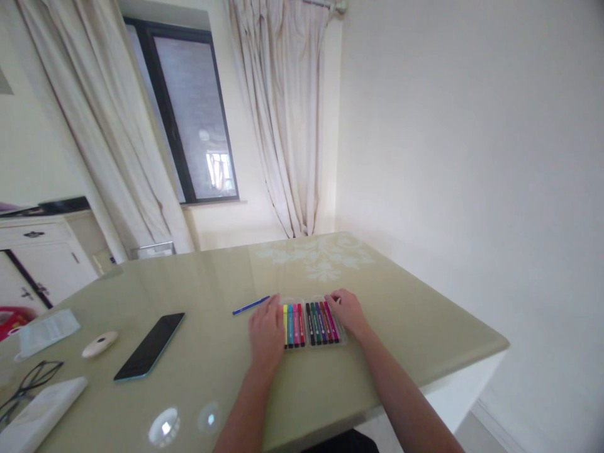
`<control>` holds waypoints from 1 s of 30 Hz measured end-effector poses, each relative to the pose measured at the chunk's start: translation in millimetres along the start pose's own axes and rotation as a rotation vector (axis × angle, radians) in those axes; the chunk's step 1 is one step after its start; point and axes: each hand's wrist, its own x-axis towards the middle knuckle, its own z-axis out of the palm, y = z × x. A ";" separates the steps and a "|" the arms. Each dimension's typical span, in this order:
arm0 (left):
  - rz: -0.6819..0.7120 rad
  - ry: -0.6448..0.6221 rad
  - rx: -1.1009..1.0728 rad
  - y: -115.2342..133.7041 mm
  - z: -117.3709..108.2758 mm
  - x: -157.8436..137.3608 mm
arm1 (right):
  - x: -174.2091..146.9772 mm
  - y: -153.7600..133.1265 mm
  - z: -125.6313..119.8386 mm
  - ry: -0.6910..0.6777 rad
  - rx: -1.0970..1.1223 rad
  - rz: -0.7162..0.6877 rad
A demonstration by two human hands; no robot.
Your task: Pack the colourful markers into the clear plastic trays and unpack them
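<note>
Left hand (265, 328) over marker case (343, 339), right hand (348, 311) at its edge, grips unclear; blue pen (250, 306), phone (150, 347) leftward

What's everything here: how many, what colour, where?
Table: one, pale green, foreground
Case: one, clear, table's right half
Marker pens: roughly ten visible, multicoloured, in the case
Pen: one, blue, left of the case
Smartphone: one, black, left of the pen
Rounded gadget: one, white, left of smartphone
Probable face mask: one, pale, table's left edge
Eyeglasses: one pair, dark, lower left
Slab: one, white, lower left corner
Walls: two, pale, behind and right
Window: one, dark frame, back left
Curtains: two, cream, flanking window
Cabinet: one, white, far left
Unclear item: one, red, left edge
Left hand: one, bare, at the case's left
Right hand: one, bare, at the case's right
</note>
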 end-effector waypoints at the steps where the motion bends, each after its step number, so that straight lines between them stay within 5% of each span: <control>1: -0.142 0.028 0.073 -13.8 -1.5 5.2 | -0.4 -0.3 0.3 -0.001 0.010 -0.005; 4: -0.354 -0.011 0.177 -45.4 -3.2 11.3 | -1.0 -1.9 1.0 -0.008 0.044 -0.022; 11: -0.323 0.032 0.131 -52.3 -11.2 8.1 | -0.3 -6.2 -6.9 0.080 0.164 -0.011; 15: -0.153 0.080 -0.025 -35.5 -13.4 8.9 | -1.0 -12.1 -8.6 0.071 0.314 -0.054; 20: 0.169 0.048 -0.235 11.5 3.0 -7.1 | -4.8 -22.0 -7.5 -0.155 0.828 -0.131; 25: 0.323 0.091 -0.434 34.4 17.0 -21.0 | -7.6 -27.4 -11.3 -0.200 1.073 -0.062; 30: 0.457 -0.075 -0.348 35.0 16.7 -28.9 | -2.1 -19.0 -5.8 -0.130 1.072 0.102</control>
